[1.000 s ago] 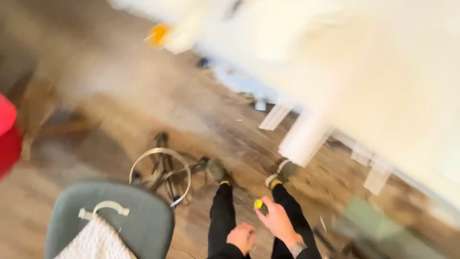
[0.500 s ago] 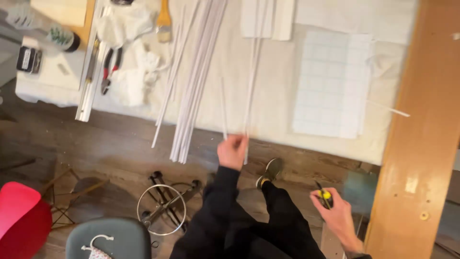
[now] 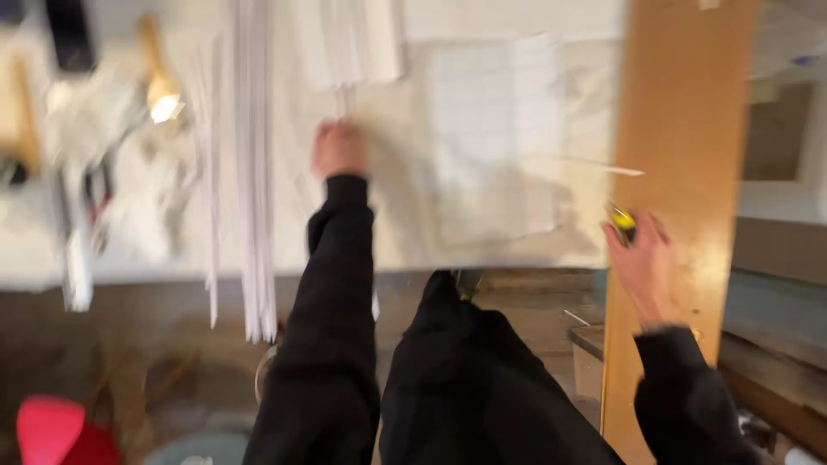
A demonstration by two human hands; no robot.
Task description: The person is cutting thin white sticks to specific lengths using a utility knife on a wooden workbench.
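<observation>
The picture is blurred by motion. My left hand (image 3: 338, 148) reaches over the white worktable (image 3: 482, 245) and rests on thin white strips (image 3: 345, 95) lying there; whether it grips them I cannot tell. My right hand (image 3: 642, 263) is at the table's right edge, closed on a small yellow and black tool (image 3: 622, 221), beside a tall wooden board (image 3: 680, 155). A pale gridded sheet (image 3: 495, 138) lies between my hands. Both sleeves are black.
A bundle of long white strips (image 3: 254, 172) overhangs the table's front edge at left. Tools and white rags (image 3: 95, 146) clutter the far left. A red object (image 3: 52, 428) sits on the wooden floor at bottom left.
The view swung from the floor up to the table and closer. My left hand went forward onto the table among the strips. My right hand rose to the table's right edge, still holding the yellow tool.
</observation>
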